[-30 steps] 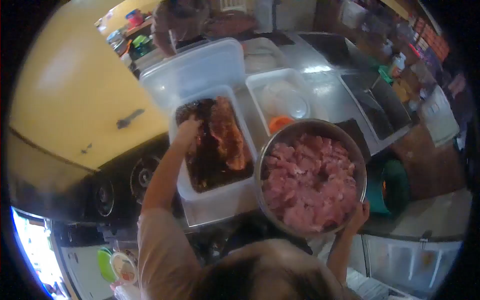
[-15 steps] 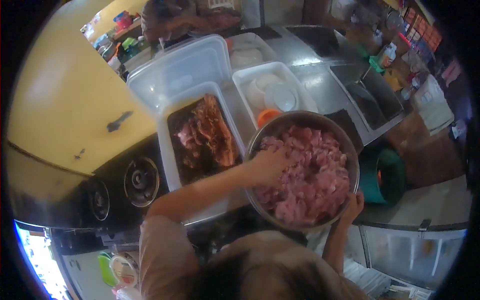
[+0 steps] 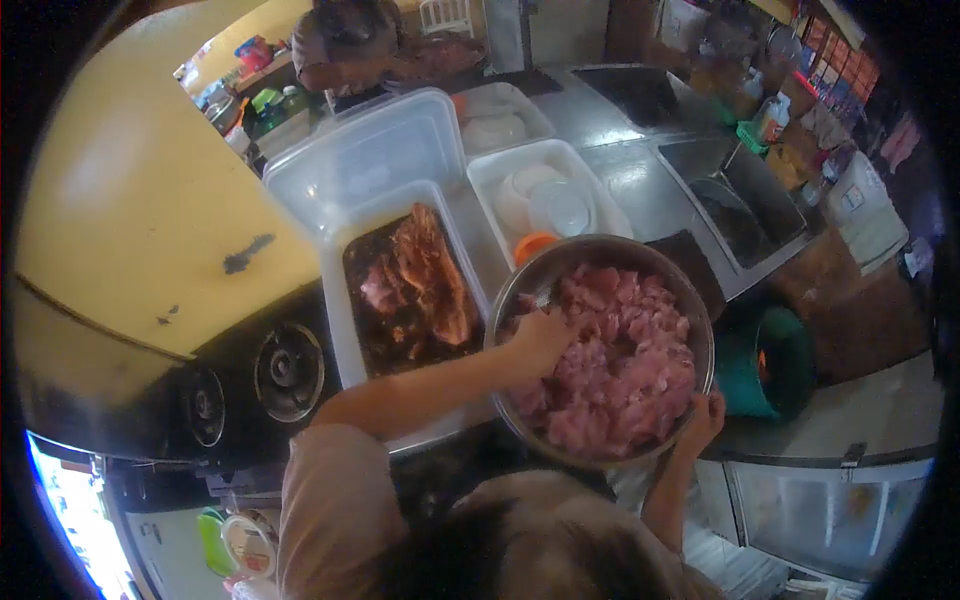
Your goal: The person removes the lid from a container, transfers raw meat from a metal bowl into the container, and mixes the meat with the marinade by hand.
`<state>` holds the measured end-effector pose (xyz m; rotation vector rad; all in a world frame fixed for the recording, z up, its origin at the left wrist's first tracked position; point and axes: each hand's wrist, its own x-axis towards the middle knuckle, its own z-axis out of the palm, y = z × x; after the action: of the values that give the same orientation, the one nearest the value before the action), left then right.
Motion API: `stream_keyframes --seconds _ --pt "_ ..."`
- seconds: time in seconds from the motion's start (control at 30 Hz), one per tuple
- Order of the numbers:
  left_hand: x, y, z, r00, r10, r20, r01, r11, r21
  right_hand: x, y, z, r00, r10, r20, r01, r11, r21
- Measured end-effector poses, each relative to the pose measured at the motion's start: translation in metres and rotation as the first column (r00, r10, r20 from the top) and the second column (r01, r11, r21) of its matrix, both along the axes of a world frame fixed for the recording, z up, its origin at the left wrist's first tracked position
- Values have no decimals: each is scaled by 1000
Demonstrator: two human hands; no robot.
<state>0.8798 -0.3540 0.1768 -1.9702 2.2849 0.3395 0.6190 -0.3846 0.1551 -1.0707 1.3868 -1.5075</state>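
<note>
I am seeing the left hand (image 3: pixel 540 343) working in a new place: a second ago it was dipping into the dark liquid (image 3: pixel 398 352) of the plastic tub (image 3: pixel 336 325), and now it is reaching over the near rim of the steel bowl (image 3: pixel 537 284) and pressing into the raw meat (image 3: pixel 635 360) inside. Taking the bowl as my landmark, I am finding the tub standing just to its left, where a pale piece (image 3: pixel 377 290) is showing beside a long reddish slab (image 3: pixel 433 285) at the spot the hand was covering. Half a second ago the fingers were spreading across the meat; now they are curling more tightly at the bowl's left side, and a patch of bare steel seems to be opening up just beyond them. To me this is meaning that the handling is centring on the bowl's meat rather than on the tub. The left grip is looking partly closed, but its fingertips are hiding in the meat, so I cannot be telling whether it is holding a piece. The right hand (image 3: pixel 706 418) is keeping its grip closed on the bowl's lower right rim. Behind the bowl a white tray (image 3: pixel 545 152) is sitting, and to its right a green bucket (image 3: pixel 765 372) is standing.
</note>
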Motion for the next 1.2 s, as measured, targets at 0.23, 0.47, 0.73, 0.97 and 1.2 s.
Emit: stream_keyframes --seconds 0.23,0.47,0.73,0.97,1.2 --pt "12 -3 -15 975 62 -212 -87 990 -110 -7 -7 -18 992 -47 -117 35 995 -98" --pt "45 -5 21 530 286 -799 -250 952 176 -9 -5 -21 999 27 -42 -29 999 -42" --pt "103 61 95 -139 222 -965 -372 892 258 1 3 -8 995 30 100 -32 999 14" --pt "185 123 40 38 541 -840 -639 660 396 -19 -4 -20 991 96 -95 -95 995 10" --pt "270 113 -74 232 551 -801 -729 644 232 -18 -9 -26 999 21 -47 -19 999 30"
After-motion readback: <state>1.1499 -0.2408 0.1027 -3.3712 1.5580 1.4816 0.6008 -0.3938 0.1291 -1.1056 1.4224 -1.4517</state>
